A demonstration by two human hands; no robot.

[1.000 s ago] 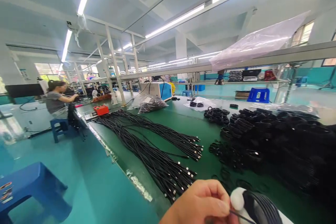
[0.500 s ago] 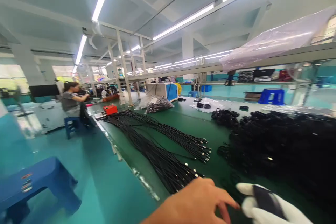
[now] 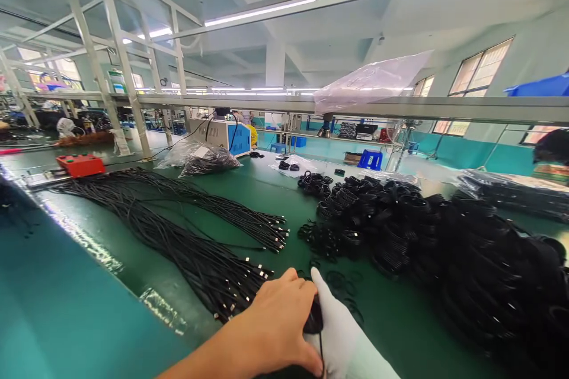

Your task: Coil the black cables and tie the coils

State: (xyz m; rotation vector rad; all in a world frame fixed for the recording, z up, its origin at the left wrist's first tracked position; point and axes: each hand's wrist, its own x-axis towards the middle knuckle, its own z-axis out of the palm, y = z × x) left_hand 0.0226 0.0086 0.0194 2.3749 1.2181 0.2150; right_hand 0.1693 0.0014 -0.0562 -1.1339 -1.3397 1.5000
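At six o'clock in my view, my bare left hand (image 3: 271, 328) and my white-gloved right hand (image 3: 340, 337) press together over a small black cable coil (image 3: 313, 321), the left fingers curled down across it, the gloved index finger stretched straight ahead beside them; the coil sits wedged between the two hands just above the green workbench (image 3: 249, 189), and a thin black strand hangs from it toward the lower edge. I cannot tell how firmly the right hand closes on it. At nine o'clock from the hands, two long bundles of straight black cables (image 3: 186, 237) fan across the bench, their metal plug ends pointing toward me. From twelve to three o'clock a broad heap of coiled black cables (image 3: 444, 249) covers the bench, with loose black rings (image 3: 342, 281) lying just ahead of my fingertips. Farther off at eleven o'clock, a clear plastic bag (image 3: 200, 160) holds a dark tangle of cables, and behind it stands a white-and-blue machine box (image 3: 226, 136). At twelve o'clock a flat clear bag (image 3: 288, 164) carries a few black coils on top. A red device (image 3: 80, 164) rests at ten o'clock near the bench edge. A crumpled plastic sheet (image 3: 368, 80) lies on the overhead rail (image 3: 444, 108), and a blue stool (image 3: 371, 159) stands beyond the bench.
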